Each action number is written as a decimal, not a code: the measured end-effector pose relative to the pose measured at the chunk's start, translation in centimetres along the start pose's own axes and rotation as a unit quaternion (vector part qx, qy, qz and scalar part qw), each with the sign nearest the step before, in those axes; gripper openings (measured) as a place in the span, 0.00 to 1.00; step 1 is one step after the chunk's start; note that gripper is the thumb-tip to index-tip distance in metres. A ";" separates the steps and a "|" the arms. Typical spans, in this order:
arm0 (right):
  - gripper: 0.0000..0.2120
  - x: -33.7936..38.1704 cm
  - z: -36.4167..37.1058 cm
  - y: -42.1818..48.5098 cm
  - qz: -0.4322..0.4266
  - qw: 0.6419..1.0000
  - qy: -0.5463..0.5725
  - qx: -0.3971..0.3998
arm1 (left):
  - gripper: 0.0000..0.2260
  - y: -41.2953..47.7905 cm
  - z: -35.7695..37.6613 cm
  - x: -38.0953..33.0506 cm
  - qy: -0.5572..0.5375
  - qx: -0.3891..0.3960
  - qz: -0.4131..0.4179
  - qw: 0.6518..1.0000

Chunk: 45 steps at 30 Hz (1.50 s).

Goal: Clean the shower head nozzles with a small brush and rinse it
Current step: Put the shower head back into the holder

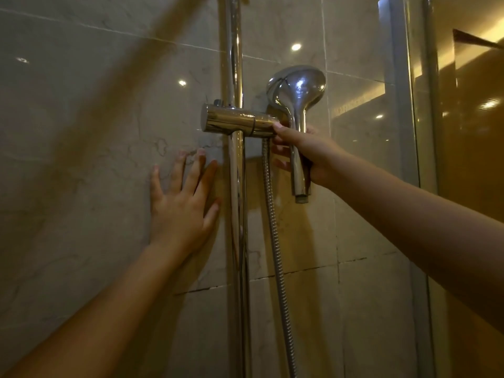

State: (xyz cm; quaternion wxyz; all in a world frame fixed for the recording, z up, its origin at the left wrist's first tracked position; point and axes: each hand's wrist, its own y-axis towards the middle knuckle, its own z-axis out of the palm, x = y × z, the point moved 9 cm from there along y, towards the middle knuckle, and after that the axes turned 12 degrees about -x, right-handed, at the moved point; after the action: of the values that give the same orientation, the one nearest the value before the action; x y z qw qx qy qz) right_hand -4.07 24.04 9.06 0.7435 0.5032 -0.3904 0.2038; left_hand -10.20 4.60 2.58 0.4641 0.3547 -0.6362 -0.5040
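Observation:
A chrome hand shower head stands upright to the right of the vertical chrome rail, its back towards me, so the nozzles are hidden. My right hand is wrapped around its handle, thumb against the chrome holder bracket on the rail. The handle's lower end sticks out below my fist. My left hand lies flat on the tiled wall just left of the rail, fingers spread, holding nothing. No brush is in view.
A ribbed metal hose hangs from behind the bracket down the beige marble tile wall. A glass shower partition with a metal frame stands close on the right.

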 end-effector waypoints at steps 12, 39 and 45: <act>0.12 -2.7 -4.8 -7.4 0.033 0.999 0.007 -0.040 | 0.22 1.4 -3.8 -0.4 -0.155 0.033 -0.086 0.984; 0.17 -10.0 -2.7 -28.0 0.027 0.983 -0.144 0.111 | 0.15 -23.8 -17.4 -15.4 -0.662 0.256 -0.584 0.393; 0.15 -12.5 1.1 -30.9 0.051 0.977 -0.124 0.167 | 0.18 -27.5 -18.9 -13.0 -0.658 0.252 -0.636 0.315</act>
State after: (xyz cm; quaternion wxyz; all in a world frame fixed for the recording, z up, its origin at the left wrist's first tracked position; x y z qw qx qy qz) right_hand 9.42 11.48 -18.77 0.5833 0.6211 -0.4651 0.2403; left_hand 11.38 4.07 -26.00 -0.6827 0.3021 -0.4068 -0.5265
